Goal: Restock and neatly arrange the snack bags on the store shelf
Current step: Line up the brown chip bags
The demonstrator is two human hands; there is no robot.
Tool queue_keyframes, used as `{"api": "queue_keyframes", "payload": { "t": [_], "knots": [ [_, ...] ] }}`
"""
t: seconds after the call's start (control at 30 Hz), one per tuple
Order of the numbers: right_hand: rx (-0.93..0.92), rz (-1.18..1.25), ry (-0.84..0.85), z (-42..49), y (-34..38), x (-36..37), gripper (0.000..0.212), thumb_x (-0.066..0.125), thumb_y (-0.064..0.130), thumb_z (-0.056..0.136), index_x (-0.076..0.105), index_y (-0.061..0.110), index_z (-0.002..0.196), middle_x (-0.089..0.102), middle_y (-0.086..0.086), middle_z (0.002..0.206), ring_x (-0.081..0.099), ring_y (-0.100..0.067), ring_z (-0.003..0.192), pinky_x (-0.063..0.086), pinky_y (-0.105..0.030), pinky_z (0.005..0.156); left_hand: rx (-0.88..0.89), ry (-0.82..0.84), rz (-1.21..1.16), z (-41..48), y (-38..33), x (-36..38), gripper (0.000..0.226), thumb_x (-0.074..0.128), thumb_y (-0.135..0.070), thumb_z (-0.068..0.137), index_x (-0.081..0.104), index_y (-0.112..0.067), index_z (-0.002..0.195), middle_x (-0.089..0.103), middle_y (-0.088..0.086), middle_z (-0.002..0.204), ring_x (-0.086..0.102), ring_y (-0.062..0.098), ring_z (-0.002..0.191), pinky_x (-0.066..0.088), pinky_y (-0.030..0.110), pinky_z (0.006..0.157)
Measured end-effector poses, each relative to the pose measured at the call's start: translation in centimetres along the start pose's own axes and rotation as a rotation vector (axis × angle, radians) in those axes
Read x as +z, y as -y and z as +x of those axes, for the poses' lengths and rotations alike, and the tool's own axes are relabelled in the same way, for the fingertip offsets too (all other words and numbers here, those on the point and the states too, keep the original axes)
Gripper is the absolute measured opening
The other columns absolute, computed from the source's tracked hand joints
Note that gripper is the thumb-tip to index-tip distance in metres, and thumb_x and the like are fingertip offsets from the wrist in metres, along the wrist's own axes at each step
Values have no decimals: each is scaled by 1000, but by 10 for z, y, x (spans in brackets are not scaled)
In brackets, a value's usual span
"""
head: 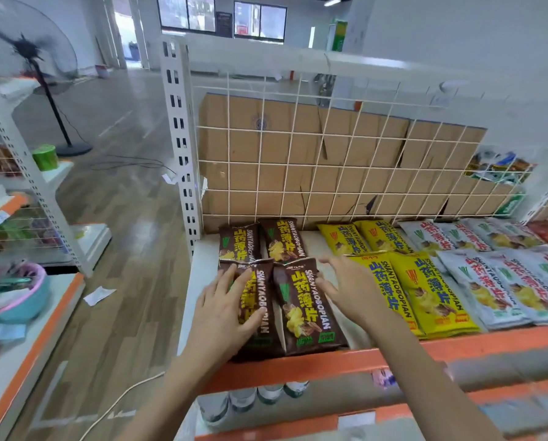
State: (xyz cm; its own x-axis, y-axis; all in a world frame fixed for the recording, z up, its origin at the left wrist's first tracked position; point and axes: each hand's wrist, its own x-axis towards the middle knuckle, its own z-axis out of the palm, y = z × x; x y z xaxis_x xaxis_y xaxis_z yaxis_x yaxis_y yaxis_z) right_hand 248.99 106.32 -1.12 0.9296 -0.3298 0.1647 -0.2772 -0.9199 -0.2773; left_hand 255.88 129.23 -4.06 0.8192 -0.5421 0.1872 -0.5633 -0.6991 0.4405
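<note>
Pressing on the front-left brown bag [268, 337], the left hand [221, 313] lies flat, fingers apart; the right hand [349, 288], fingers spread, touches the neighbouring brown bag [304, 310] on the shelf [298, 367]. Likely light, crinkly, slippery: nudge the edges.

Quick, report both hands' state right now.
Left hand: open, fingers pressing flat on the front-left brown bag.
Right hand: open, fingers spread beside the front-right brown bag, gripping nothing.
</note>
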Motion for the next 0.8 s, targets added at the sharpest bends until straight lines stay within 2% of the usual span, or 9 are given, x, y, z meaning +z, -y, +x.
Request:
{"api": "queue_keyframes", "payload": {
  "t": [0.1, 0.2, 0.3, 0.4, 0.5, 0.67, 0.73, 0.8],
  "knots": [
    [53, -12, -27, -25, -16, -8, 54, 40, 52, 84, 47, 25, 130, 54, 1, 129, 50, -21, 118, 37, -40, 100, 33, -46, -16, -1, 12, -6, 82, 26, -69, 69, 34, -32, 142, 34, -1, 147, 31, 22, 136, 29, 43, 110],
    [90, -4, -72, -48, -30, -17, 67, 29, 59, 76, 49, 23, 129, 57, 1, 125, 55, -22, 112, 41, -40, 95, 40, -60, 87, -4, 14, -14, 80, 21, -68, 71, 35, -33, 141, 33, 0, 148, 33, 24, 135, 28, 42, 109],
    [126, -5, -135, -71, -44, -24, 59, 36, 52, 79, 52, 22, 128, 58, -1, 124, 54, -24, 115, 43, -42, 94, 47, -76, 162, -4, 8, -23, 77, 22, -65, 73, 41, -30, 138, 41, 3, 143, 40, 27, 130, 33, 44, 105],
    [155, -44, -172, -92, -57, -31, 62, 30, 55, 80, 54, 19, 125, 60, -3, 120, 56, -27, 111, 45, -45, 90, 74, -90, 212, -1, -3, -28, 73, 26, -61, 75, 49, -24, 133, 51, 3, 134, 50, 28, 120, 39, 44, 98],
    [158, -43, -219, -112, -78, -39, 58, 34, 51, 82, 59, 14, 119, 63, -7, 117, 60, -30, 106, 50, -46, 85, 93, -77, 242, -2, -21, -26, 71, 28, -59, 76, 51, -22, 132, 54, 4, 132, 52, 28, 118, 41, 45, 97],
    [172, -81, -324, -153, -108, -60, 43, 49, 40, 80, 62, 16, 112, 66, -4, 109, 66, -27, 93, 50, -40, 75, 113, -44, 229, -7, -61, -14, 71, 30, -63, 76, 52, -22, 130, 55, 2, 131, 53, 30, 117, 41, 48, 96],
    [215, -75, -341, -174, -129, -72, 41, 55, 37, 78, 61, 17, 113, 66, -3, 108, 66, -27, 94, 48, -36, 78, 144, -53, 228, -11, -85, -8, 67, 35, -61, 77, 53, -23, 128, 57, 1, 129, 55, 30, 113, 44, 49, 91],
    [218, -70, -377, -194, -151, -85, 40, 49, 40, 81, 57, 21, 115, 66, -2, 107, 63, -22, 95, 43, -30, 79, 174, -75, 247, -15, -110, -3, 63, 37, -57, 77, 56, -21, 125, 60, 2, 124, 57, 30, 109, 47, 50, 86]
  ]
}}
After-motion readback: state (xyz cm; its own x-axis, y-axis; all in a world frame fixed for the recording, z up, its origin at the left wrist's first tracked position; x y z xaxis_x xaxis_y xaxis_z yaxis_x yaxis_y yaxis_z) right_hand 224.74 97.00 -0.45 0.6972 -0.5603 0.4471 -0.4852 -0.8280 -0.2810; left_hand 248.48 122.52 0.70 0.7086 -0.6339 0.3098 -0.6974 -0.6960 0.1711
